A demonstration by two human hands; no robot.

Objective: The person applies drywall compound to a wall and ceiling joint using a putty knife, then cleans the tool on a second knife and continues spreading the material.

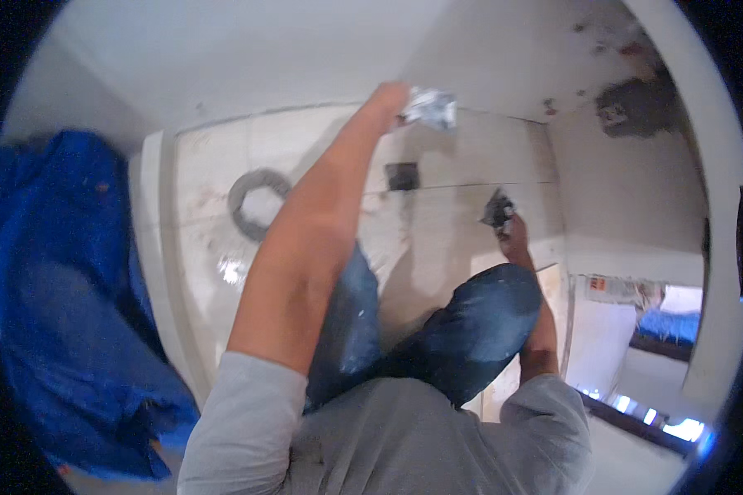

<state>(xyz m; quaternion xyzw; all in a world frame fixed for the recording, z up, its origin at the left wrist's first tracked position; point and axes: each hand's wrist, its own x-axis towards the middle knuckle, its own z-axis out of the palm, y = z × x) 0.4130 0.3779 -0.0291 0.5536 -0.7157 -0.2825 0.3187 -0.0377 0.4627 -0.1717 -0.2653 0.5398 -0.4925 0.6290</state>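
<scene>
My left hand [390,97] reaches far forward along my bare arm and grips a crumpled grey-white rag [431,107] against the tiled floor near the back wall. Lower on the right, my right hand [513,235] presses on the pale tiles and holds a small dark, dirty pad or cloth [497,209]. My knees in blue jeans [470,318] are bent under me between the two arms.
A round grey drain ring [256,202] is set in the tiled floor [446,239], with a small dark square opening [402,176] farther right. A blue sheet [58,289] covers the left side. A dark mortar patch [636,107] marks the right wall. A doorway step [627,404] lies lower right.
</scene>
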